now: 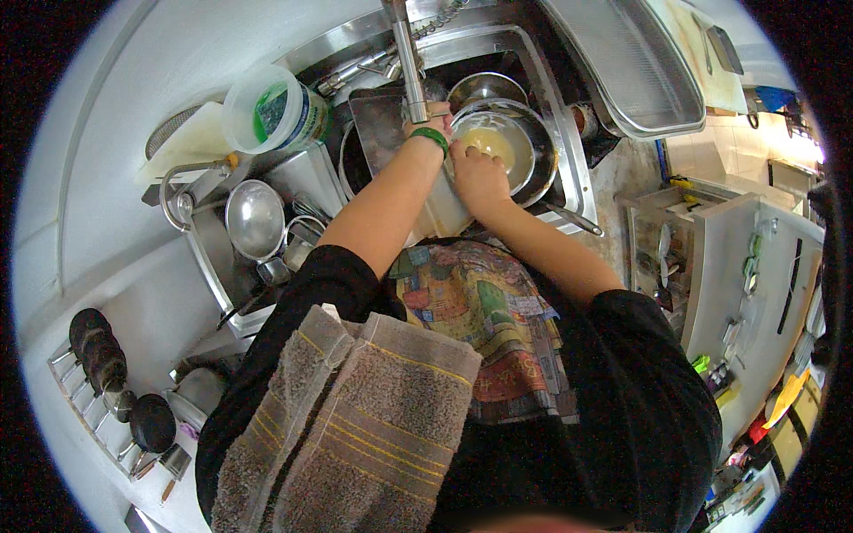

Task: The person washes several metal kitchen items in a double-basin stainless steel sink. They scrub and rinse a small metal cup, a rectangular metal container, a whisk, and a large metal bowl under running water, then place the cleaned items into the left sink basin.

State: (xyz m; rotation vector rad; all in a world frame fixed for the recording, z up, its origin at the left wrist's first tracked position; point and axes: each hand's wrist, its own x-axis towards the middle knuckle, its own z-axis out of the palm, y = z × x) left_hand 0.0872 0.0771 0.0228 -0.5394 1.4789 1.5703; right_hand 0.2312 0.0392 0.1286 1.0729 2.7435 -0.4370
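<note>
Both my hands meet over the sink (524,40), close under the metal tap (406,62). My left hand (433,119), with a green wristband (431,137), is closed at the far edge of a clear plastic container (444,213) that lies tilted under my forearms. The spout covers part of its fingers. Beside it, my right hand (481,180) has its fingers curled down; what they grip is hidden. Just right of the hands is a metal bowl (526,133) with cloudy yellowish liquid, set in a larger dark pan (549,164). Behind it sits another metal bowl (489,86).
Left of the sink stand a translucent bucket (258,111) with something green inside and a metal colander (255,219). A pan handle (573,218) juts over the sink's right rim. A mesh-bottomed tray (635,67) lies at the far right. A grey towel (391,400) hangs over me.
</note>
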